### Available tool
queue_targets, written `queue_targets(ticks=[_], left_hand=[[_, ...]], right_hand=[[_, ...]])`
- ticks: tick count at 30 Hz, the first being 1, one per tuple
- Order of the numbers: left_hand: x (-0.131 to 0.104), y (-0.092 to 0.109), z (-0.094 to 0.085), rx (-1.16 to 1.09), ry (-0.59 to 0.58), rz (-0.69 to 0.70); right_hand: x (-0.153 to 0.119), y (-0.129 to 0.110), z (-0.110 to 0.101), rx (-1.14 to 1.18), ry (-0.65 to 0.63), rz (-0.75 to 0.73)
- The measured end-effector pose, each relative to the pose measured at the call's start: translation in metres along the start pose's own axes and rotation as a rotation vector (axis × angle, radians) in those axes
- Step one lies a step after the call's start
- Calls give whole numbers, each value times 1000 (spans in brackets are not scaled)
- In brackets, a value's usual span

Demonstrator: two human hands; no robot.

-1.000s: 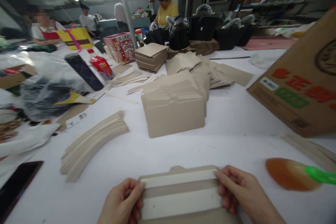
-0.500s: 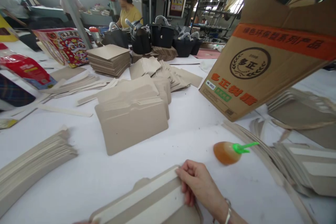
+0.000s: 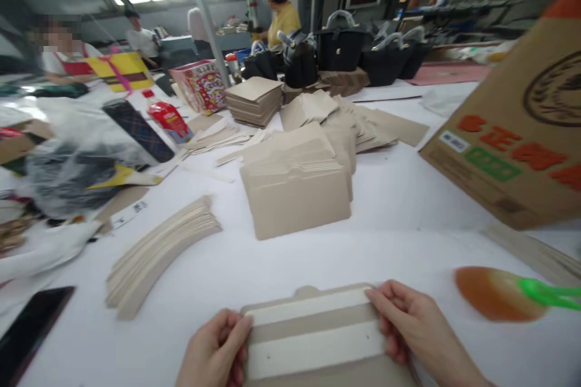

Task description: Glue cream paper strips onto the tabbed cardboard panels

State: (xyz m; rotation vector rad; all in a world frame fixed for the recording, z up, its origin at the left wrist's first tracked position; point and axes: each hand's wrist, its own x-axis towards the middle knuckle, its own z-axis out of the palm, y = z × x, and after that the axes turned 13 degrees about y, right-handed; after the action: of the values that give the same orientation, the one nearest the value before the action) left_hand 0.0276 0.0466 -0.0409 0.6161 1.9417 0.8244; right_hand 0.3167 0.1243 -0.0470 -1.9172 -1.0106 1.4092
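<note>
Both hands grip a beige board panel [image 3: 318, 326] with rounded corners, a small tab on its far edge and two white strips across it. My left hand [image 3: 220, 344] pinches its left edge, thumb on top near the upper strip's end. On the opposite edge, my right hand [image 3: 406, 326] pinches the upper right corner with the thumb on top and fingers underneath. The panel's near edge runs out of view. Beyond it lies a fanned stack of similar beige panels [image 3: 299, 202]. A squeeze bottle of amber liquid [image 3: 497, 293] with a green nozzle lies to the right, blurred.
A bundle of curved beige strips [image 3: 163, 254] and a dark phone [image 3: 34, 332] lie at left. The large cardboard box [image 3: 512, 145] leans at right. Black handbags [image 3: 340, 48] and a squared board pile [image 3: 254, 103] stand farther back. Several people work in the background.
My view has swung left, so the table's things appear farther right. My left hand, barely showing at the bottom before, is now plainly in view on the panel. The right hand keeps its grip.
</note>
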Motion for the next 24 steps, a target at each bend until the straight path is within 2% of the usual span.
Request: queue_targets(ticks=[11,17,24], left_hand=[[-1,1,1,5,27,41],[-2,1,0,23,22,55],[-1,-1,1,63,16,51]], right_hand=[[15,18,-4,-67,-60,34],[10,8,-2,-33,-42,27],[-1,-4,2,-23,10,-74]])
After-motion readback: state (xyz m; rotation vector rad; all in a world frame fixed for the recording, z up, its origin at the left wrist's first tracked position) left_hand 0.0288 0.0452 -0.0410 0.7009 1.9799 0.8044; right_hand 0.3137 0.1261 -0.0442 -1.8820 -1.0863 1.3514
